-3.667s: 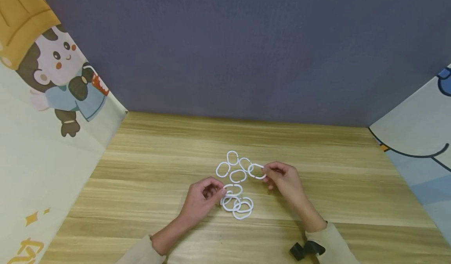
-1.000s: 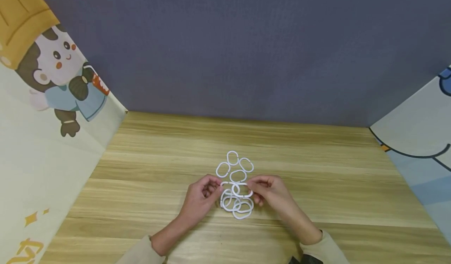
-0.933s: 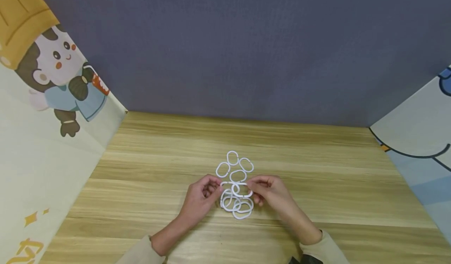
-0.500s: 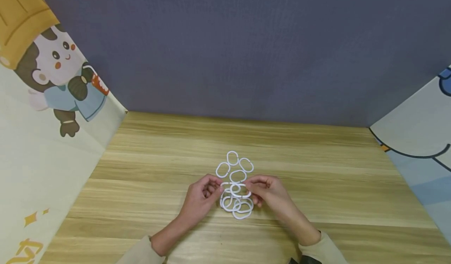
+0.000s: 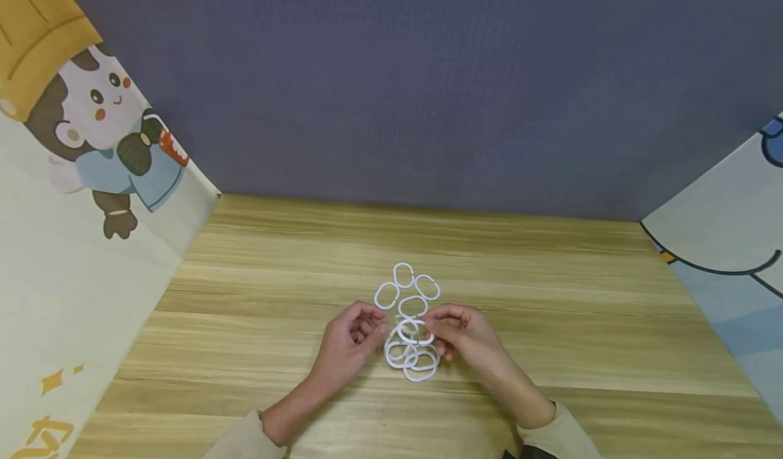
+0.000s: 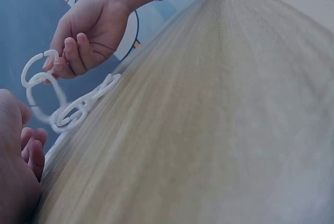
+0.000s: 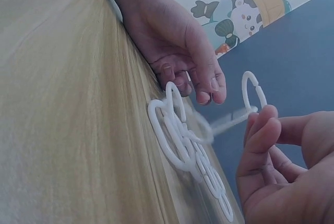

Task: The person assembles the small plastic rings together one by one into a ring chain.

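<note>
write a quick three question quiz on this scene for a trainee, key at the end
1. Which hand pinches a white split ring?
A) left hand
B) right hand
C) neither

2. How many other rings lie on the wood-grain table beyond the pinched one?

3. True or false: every ring is resting on the table.

Key:
1. B
2. Four
3. False; the pinched ring is raised above it.

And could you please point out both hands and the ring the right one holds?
Left hand (image 5: 349, 343): head view, thumb side.
Right hand (image 5: 472, 337): head view, thumb side.
Held ring (image 7: 245, 89): right wrist view, left rim.
</note>
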Motion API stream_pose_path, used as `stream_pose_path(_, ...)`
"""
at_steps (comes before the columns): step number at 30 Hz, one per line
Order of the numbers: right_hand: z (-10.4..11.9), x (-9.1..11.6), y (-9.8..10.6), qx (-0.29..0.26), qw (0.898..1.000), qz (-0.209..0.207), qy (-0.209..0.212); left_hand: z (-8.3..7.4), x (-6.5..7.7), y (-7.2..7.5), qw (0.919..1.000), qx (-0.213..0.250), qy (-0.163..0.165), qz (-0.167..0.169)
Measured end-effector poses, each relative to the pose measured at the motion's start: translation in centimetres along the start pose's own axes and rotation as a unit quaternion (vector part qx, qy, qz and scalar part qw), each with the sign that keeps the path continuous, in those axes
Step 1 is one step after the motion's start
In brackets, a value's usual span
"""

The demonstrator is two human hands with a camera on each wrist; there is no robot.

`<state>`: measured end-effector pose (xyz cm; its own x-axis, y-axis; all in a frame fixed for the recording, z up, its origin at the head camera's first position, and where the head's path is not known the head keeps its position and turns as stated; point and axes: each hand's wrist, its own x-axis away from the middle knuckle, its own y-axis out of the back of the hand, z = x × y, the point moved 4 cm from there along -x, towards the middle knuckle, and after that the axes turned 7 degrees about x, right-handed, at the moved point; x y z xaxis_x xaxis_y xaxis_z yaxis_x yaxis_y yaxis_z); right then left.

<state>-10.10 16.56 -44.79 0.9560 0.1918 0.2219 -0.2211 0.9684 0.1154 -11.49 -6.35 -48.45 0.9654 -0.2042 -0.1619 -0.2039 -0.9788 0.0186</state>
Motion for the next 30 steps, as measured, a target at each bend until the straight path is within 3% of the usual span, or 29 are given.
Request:
stream_pose_path(8,-0.15,-0.04,-0.08,0.001,1.000,-0.004,0.002,0.01,0.12,0.08,0.9994,0.013,-0.030,0.015)
stream_pose_path(19,-0.77,-0.02,-0.60,0.007,1.000,0.012,0.000,-0.54,0.41,-0.09,0.9909,0.004,-0.123,0.056)
stream_pose_path(30,-0.75,0.00,-0.74,0.018,0.999,0.024,0.012,-0.58,0.49,-0.20,0.9892,0.012,-0.132,0.062)
